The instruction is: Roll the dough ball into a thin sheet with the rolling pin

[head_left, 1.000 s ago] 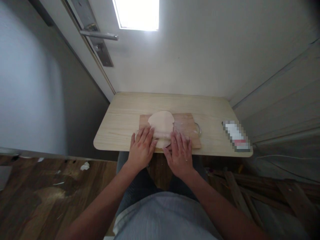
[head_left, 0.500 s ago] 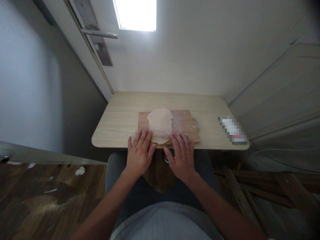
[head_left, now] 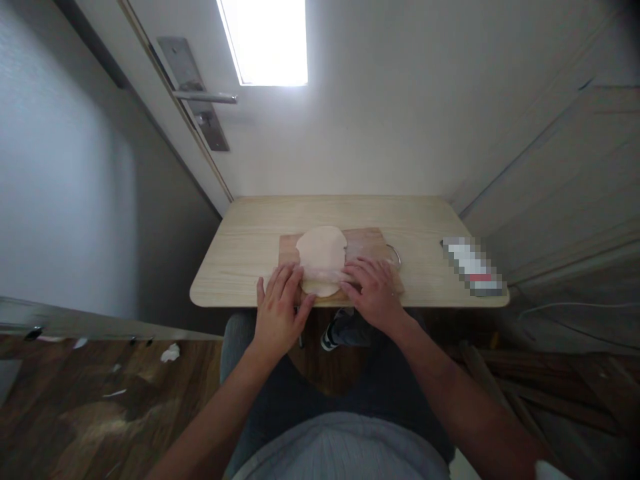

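Note:
A flattened round sheet of pale dough [head_left: 321, 247] lies on a wooden cutting board [head_left: 363, 240] with a metal ring handle at its right end. Across the dough's near part runs a flour-dusted rolling pin [head_left: 324, 274], its ends mostly covered by my fingers. My left hand [head_left: 281, 310] grips the pin's left end, thumb toward the near edge of the dough. At the other end, my right hand [head_left: 374, 290] has its fingers bent over the pin and its thumb close to the dough.
The board rests on a pale wooden table [head_left: 240, 247] set against a white door with a metal handle [head_left: 207, 97]. A blurred-out, phone-like object [head_left: 473, 267] lies at the table's right. Wooden planks [head_left: 540, 393] lie at the lower right.
My right hand has turned, and its thumb has come in from the near side toward the pin. The view has shifted slightly, and a shoe now shows under the table.

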`<action>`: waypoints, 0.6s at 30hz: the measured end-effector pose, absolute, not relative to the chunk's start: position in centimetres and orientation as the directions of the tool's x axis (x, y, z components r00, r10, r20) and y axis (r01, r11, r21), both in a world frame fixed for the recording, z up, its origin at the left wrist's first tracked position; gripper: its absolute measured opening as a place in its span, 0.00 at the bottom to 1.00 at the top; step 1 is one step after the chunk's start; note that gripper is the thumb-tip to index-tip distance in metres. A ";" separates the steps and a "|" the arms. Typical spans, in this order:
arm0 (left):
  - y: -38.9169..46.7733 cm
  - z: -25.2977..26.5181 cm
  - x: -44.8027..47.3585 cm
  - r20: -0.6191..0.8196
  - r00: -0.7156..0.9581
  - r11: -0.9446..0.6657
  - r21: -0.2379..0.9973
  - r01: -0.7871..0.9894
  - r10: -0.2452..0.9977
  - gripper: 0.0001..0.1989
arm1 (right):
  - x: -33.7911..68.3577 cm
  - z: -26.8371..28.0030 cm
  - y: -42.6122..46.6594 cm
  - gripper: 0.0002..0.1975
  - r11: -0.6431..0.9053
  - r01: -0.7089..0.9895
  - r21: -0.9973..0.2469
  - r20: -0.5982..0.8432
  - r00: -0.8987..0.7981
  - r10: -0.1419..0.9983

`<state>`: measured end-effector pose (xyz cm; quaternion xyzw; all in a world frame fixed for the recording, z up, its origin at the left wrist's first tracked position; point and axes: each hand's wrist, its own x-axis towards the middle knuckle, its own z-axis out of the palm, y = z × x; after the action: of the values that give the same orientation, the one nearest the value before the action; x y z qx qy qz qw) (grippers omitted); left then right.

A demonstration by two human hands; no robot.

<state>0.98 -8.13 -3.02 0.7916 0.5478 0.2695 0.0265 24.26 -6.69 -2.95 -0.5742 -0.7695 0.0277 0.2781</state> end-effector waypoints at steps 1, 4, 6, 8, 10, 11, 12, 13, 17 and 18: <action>-8.2 -2.9 1.0 0.423 0.241 -0.401 0.347 0.848 0.874 0.25 | 24.5 -2.9 -6.5 0.13 0.363 0.860 -0.359 0.399 -0.210 0.893; -8.3 -2.7 1.2 0.470 0.244 -0.437 0.362 0.823 0.848 0.23 | 25.3 -3.0 -5.7 0.14 0.391 0.853 -0.346 0.409 -0.238 0.881; -8.2 -2.6 1.4 0.458 0.297 -0.481 0.361 0.799 0.838 0.21 | 26.1 -3.3 -5.0 0.14 0.355 0.868 -0.347 0.434 -0.187 0.881; -7.8 -2.6 1.5 0.415 0.368 -0.520 0.350 0.780 0.832 0.19 | 27.1 -3.7 -4.1 0.14 0.265 0.897 -0.353 0.463 -0.079 0.883; -7.3 -2.5 1.7 0.375 0.415 -0.539 0.336 0.772 0.829 0.18 | 28.1 -4.2 -3.4 0.13 0.145 0.923 -0.355 0.481 0.047 0.875; -7.0 -2.5 1.7 0.360 0.429 -0.543 0.331 0.772 0.828 0.18 | 28.6 -4.4 -3.1 0.14 0.089 0.932 -0.352 0.486 0.101 0.868; -6.7 -2.4 1.7 0.349 0.441 -0.548 0.327 0.770 0.827 0.17 | 29.0 -4.5 -2.9 0.14 0.041 0.937 -0.348 0.489 0.144 0.860; -6.4 -2.2 1.6 0.342 0.452 -0.555 0.324 0.766 0.824 0.16 | 29.2 -4.7 -2.8 0.14 0.003 0.939 -0.343 0.493 0.177 0.852; -5.3 -1.4 1.2 0.339 0.496 -0.591 0.302 0.748 0.800 0.13 | 29.5 -5.1 -2.8 0.13 -0.064 0.945 -0.320 0.508 0.228 0.830; -5.1 -1.2 1.2 0.341 0.504 -0.599 0.292 0.745 0.793 0.12 | 29.4 -5.2 -2.8 0.13 -0.066 0.946 -0.318 0.514 0.231 0.826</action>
<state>1.16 -5.07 -1.24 0.8656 0.4443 0.2244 0.0536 29.41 -2.83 -5.19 -0.7234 -0.6123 -0.0988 0.3033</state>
